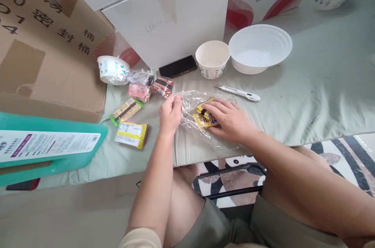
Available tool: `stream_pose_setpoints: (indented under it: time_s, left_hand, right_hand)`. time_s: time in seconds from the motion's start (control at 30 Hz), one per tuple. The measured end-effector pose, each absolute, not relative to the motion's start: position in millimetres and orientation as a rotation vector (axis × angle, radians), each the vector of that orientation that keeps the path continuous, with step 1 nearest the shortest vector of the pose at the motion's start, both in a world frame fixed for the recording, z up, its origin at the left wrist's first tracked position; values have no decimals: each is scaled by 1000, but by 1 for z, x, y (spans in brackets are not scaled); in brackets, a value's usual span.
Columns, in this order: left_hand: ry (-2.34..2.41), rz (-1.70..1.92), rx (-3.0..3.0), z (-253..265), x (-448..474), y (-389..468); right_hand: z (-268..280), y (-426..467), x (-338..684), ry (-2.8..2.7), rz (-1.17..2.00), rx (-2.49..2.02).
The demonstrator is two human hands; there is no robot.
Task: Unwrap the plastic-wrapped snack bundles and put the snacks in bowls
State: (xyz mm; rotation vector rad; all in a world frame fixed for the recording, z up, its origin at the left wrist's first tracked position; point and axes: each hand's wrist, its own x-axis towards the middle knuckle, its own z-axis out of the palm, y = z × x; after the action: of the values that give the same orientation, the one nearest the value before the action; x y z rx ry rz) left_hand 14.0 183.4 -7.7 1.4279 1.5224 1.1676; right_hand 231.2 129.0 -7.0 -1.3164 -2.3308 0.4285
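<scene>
My left hand (pixel 170 115) is closed, pinching the left edge of a clear plastic bag (pixel 190 101) that lies on the cloth-covered table. My right hand (pixel 233 119) reaches over the bag's middle, its fingers and thumb around yellow snack packets (pixel 203 120), which it partly hides. Whether the packets sit fully inside the bag I cannot tell. Left of my left hand lie a dark red wrapped snack (pixel 163 86), a pink packet (pixel 139 91), a green-edged packet (pixel 127 110) and a yellow-and-white packet (pixel 131 134).
A white utility knife (pixel 240 93) lies behind my right hand. Farther back are a paper bowl (pixel 212 60), a white plastic basin (pixel 260 49) and a black phone (pixel 178 67). Another paper bowl (pixel 113 69) leans by the cardboard box (pixel 58 72); a green container (pixel 52 146) stands at left.
</scene>
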Motion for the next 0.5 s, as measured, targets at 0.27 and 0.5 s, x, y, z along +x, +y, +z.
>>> stream_pose_setpoints:
  time_s: [0.27, 0.5]
  left_hand:
    - [1166, 972, 1194, 6, 30, 172]
    - [1052, 1173, 591, 22, 47, 175]
  right_hand:
    - [-6, 140, 228, -2328, 497, -1395]
    - [3, 148, 236, -2048, 984, -1307]
